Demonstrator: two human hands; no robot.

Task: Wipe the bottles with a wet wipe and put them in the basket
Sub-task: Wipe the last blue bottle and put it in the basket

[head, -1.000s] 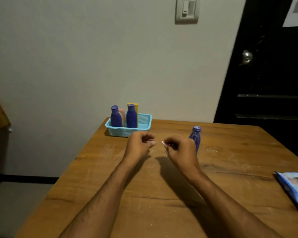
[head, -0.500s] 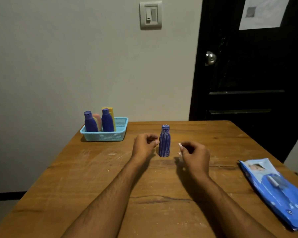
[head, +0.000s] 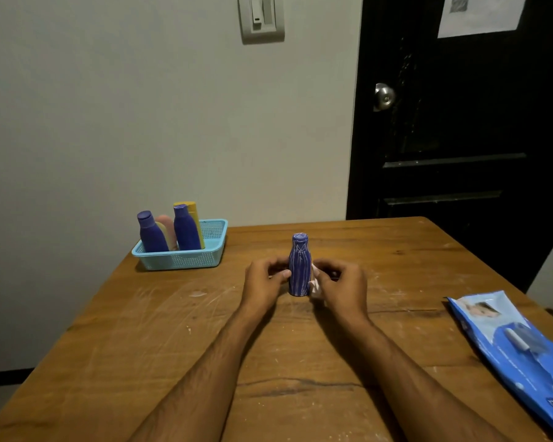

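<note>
A small blue striped bottle [head: 299, 266] stands upright on the wooden table [head: 141, 346], between my two hands. My left hand [head: 264, 283] sits just left of it with curled fingers; its thumb tip touches the bottle's side. My right hand [head: 340, 287] is just right of the bottle and pinches a crumpled white wet wipe [head: 315, 283] against the bottle's lower side. A light blue mesh basket [head: 186, 258] at the table's far left holds two dark blue bottles [head: 186, 229], a pink one and a yellow one.
A blue pack of wet wipes [head: 517, 349] lies at the table's right edge. The wall runs behind the table, with a light switch [head: 261, 17] on it. A black door [head: 460, 122] with a round knob stands at the back right.
The view shifted right. Both hands closed in on the striped bottle from either side; the left thumb now touches it and the wipe in my right hand now meets its side.
</note>
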